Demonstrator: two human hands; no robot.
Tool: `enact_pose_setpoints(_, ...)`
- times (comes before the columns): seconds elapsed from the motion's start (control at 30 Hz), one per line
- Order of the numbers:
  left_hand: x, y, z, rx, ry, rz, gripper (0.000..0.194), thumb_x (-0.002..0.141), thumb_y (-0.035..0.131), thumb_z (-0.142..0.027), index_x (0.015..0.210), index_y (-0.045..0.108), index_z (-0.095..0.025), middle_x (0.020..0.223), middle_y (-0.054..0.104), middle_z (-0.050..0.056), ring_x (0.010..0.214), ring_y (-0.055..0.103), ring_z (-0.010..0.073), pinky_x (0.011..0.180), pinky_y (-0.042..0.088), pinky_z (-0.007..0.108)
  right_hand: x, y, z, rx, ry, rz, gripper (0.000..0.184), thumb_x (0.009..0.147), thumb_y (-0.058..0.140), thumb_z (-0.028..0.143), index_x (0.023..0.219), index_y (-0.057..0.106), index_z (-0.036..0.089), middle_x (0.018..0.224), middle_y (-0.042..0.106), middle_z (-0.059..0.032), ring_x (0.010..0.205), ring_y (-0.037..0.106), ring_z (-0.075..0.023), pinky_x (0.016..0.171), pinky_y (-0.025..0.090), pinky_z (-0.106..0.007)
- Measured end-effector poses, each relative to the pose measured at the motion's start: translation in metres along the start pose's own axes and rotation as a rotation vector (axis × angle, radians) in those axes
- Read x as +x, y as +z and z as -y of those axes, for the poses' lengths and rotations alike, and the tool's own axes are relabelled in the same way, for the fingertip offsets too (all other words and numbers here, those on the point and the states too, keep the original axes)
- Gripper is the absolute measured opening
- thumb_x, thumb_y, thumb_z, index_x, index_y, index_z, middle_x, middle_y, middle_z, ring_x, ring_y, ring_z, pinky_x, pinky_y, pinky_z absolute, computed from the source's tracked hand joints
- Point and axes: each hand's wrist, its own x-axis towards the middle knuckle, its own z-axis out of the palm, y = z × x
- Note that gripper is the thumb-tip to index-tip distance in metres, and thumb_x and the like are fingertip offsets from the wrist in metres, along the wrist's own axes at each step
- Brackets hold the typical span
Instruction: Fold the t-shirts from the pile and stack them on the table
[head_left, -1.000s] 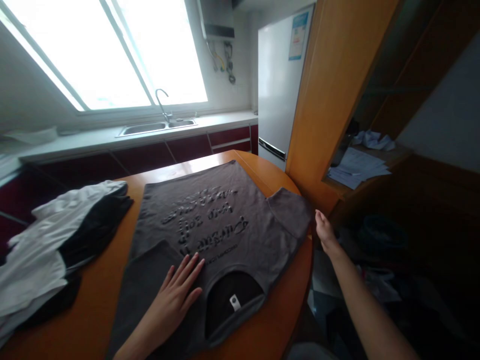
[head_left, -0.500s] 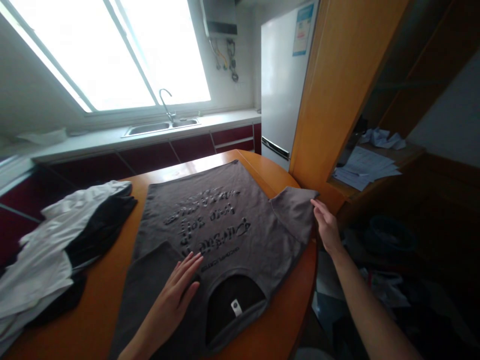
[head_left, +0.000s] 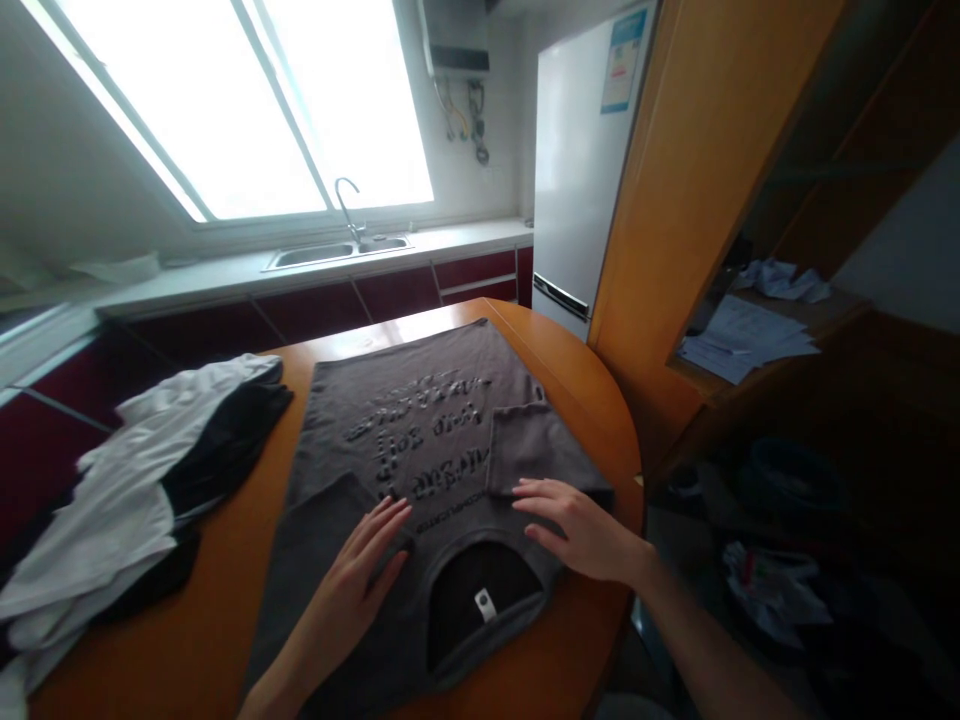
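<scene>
A dark grey T-shirt (head_left: 405, 465) with raised black lettering lies spread on the orange table (head_left: 600, 395), its neck opening and white label towards me. Both of its sleeves are turned inward over the chest. My left hand (head_left: 360, 565) rests on the left side near the folded-in sleeve, fingers stretched out. Over the right sleeve (head_left: 544, 450), now lying across part of the lettering, my right hand (head_left: 574, 525) is laid with its fingers apart. Neither hand grips the cloth.
White and black clothes (head_left: 172, 470) lie heaped on the table's left side. Beyond stand a counter with a sink (head_left: 337, 250) and a fridge (head_left: 581, 170). Papers (head_left: 746, 335) sit on a shelf at right. The table's rounded edge runs along my right.
The right sleeve, earlier stretched outward with my right hand at its cuff, is now folded inward onto the chest. My right hand has moved left and let go of it. My left hand stays.
</scene>
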Motion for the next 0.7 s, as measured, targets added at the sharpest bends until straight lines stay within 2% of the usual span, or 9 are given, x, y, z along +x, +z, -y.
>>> enact_pose_setpoints(0.1, 0.000, 0.001, -0.001, -0.010, 0.011, 0.004, 0.046, 0.101, 0.053, -0.036, 0.146, 0.049, -0.034, 0.151, 0.052, 0.003, 0.143, 0.046, 0.0265, 0.116, 0.044, 0.052, 0.001, -0.014, -0.025, -0.034, 0.141, -0.200, 0.034, 0.100, 0.050, 0.029, 0.127, 0.068, 0.020, 0.139, 0.064, -0.0089, 0.135, 0.054, -0.0221, 0.116, 0.041, -0.042)
enact_pose_setpoints(0.2, 0.000, 0.003, -0.002, -0.019, 0.024, 0.020, 0.041, 0.101, 0.053, -0.035, 0.142, 0.054, -0.033, 0.150, 0.054, 0.003, 0.141, 0.047, 0.0269, 0.114, 0.046, 0.051, 0.011, -0.026, -0.052, -0.151, 0.277, -0.347, 0.041, 0.101, 0.042, 0.027, 0.132, 0.066, 0.016, 0.141, 0.062, -0.0122, 0.137, 0.052, -0.0238, 0.117, 0.039, -0.045)
enact_pose_setpoints(0.27, 0.000, 0.003, -0.002, -0.022, 0.029, 0.023, 0.040, 0.101, 0.053, -0.035, 0.140, 0.056, -0.033, 0.148, 0.054, 0.004, 0.141, 0.048, 0.0269, 0.114, 0.046, 0.051, 0.015, -0.027, -0.065, -0.252, 0.328, -0.358, 0.046, 0.101, 0.036, 0.026, 0.140, 0.059, 0.016, 0.149, 0.055, -0.0126, 0.143, 0.045, -0.0253, 0.119, 0.035, -0.050)
enact_pose_setpoints(0.33, 0.000, 0.002, -0.002, -0.023, 0.028, 0.017, 0.038, 0.101, 0.053, -0.034, 0.139, 0.057, -0.032, 0.148, 0.055, 0.004, 0.141, 0.048, 0.0268, 0.114, 0.047, 0.051, 0.012, -0.021, -0.072, -0.338, 0.328, -0.299, 0.050, 0.103, 0.032, 0.027, 0.150, 0.048, 0.019, 0.158, 0.044, -0.0104, 0.149, 0.034, -0.0259, 0.121, 0.029, -0.055)
enact_pose_setpoints(0.43, 0.000, -0.001, -0.002, -0.023, 0.018, -0.007, 0.038, 0.101, 0.053, -0.036, 0.138, 0.058, -0.031, 0.147, 0.056, 0.005, 0.140, 0.049, 0.0271, 0.113, 0.047, 0.050, -0.005, -0.010, -0.081, -0.420, 0.286, -0.166, 0.055, 0.105, 0.035, 0.039, 0.158, 0.035, 0.024, 0.164, 0.031, -0.0081, 0.154, 0.023, -0.0267, 0.123, 0.016, -0.061)
enact_pose_setpoints(0.53, 0.001, -0.002, -0.002, -0.020, 0.010, -0.017, 0.037, 0.101, 0.052, -0.036, 0.137, 0.059, -0.031, 0.146, 0.057, 0.004, 0.139, 0.050, 0.0263, 0.113, 0.048, 0.049, -0.025, -0.006, -0.092, -0.430, 0.315, -0.109, 0.062, 0.103, 0.039, 0.053, 0.159, 0.031, 0.028, 0.165, 0.028, -0.0080, 0.155, 0.019, -0.0289, 0.122, 0.010, -0.065)
enact_pose_setpoints(0.63, 0.004, -0.001, -0.006, -0.026, 0.021, 0.007, 0.038, 0.101, 0.052, -0.035, 0.138, 0.058, -0.031, 0.146, 0.057, 0.004, 0.139, 0.050, 0.0255, 0.114, 0.047, 0.048, -0.037, -0.016, -0.101, -0.286, 0.297, -0.179, 0.061, 0.103, 0.035, 0.054, 0.160, 0.027, 0.031, 0.164, 0.031, -0.0078, 0.154, 0.022, -0.0266, 0.122, 0.015, -0.063)
enact_pose_setpoints(0.7, 0.008, -0.003, -0.011, -0.034, 0.045, 0.022, 0.037, 0.101, 0.053, -0.035, 0.138, 0.058, -0.031, 0.145, 0.058, 0.005, 0.138, 0.052, 0.0255, 0.114, 0.047, 0.047, -0.040, -0.026, -0.107, -0.146, 0.297, -0.377, 0.058, 0.105, 0.030, 0.050, 0.158, 0.033, 0.027, 0.161, 0.039, -0.0102, 0.152, 0.029, -0.0246, 0.122, 0.022, -0.057)
